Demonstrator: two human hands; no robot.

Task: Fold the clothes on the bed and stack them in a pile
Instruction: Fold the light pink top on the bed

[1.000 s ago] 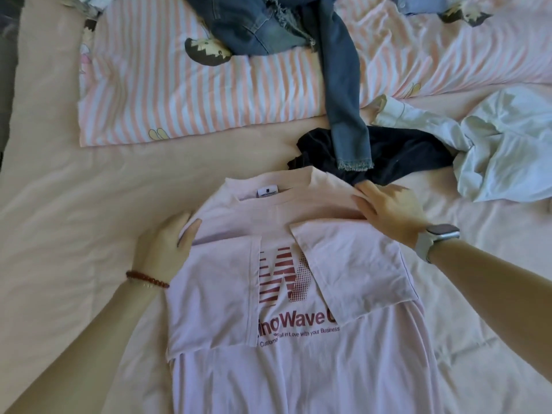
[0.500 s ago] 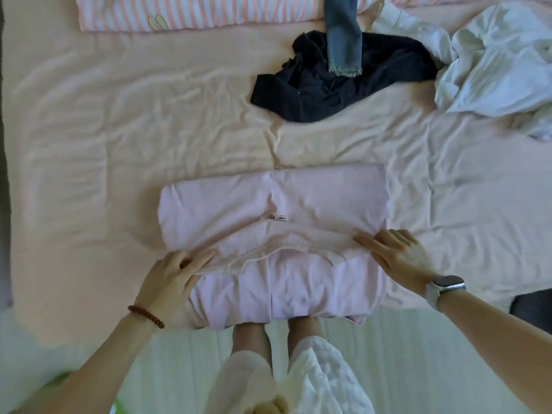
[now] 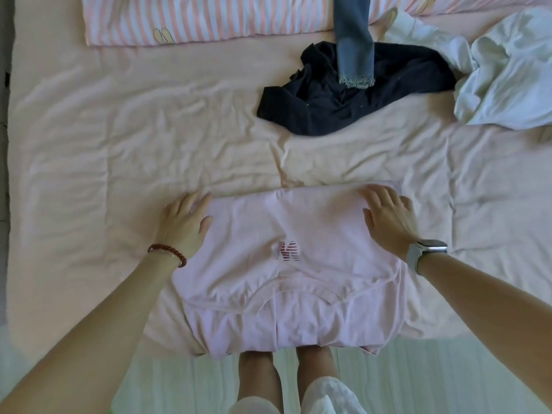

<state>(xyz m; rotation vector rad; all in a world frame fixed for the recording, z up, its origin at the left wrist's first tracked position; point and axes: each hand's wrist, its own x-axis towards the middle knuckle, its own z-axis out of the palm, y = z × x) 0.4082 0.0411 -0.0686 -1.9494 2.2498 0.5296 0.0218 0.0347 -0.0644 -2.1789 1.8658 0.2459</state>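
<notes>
A pale pink T-shirt [image 3: 286, 282] lies folded into a rectangle at the near edge of the bed, its collar toward me and a red logo showing in the middle. My left hand [image 3: 183, 222] rests flat on its far left corner, fingers spread. My right hand [image 3: 388, 218] presses flat on its far right corner. Neither hand grips the cloth. Farther back lie a crumpled black garment [image 3: 343, 109], a blue jeans leg [image 3: 354, 40] draped over it, and a white garment [image 3: 501, 82] at the right.
A pink-and-white striped pillow [image 3: 203, 22] lies along the far edge. The pink sheet [image 3: 119, 130] is wrinkled between the shirt and the other clothes. My legs [image 3: 283, 377] stand on a pale floor at the bed's near edge.
The shirt has been folded over again, so the logo side now faces up. Both hands slid from its near edge to the far corners and lie flat there.
</notes>
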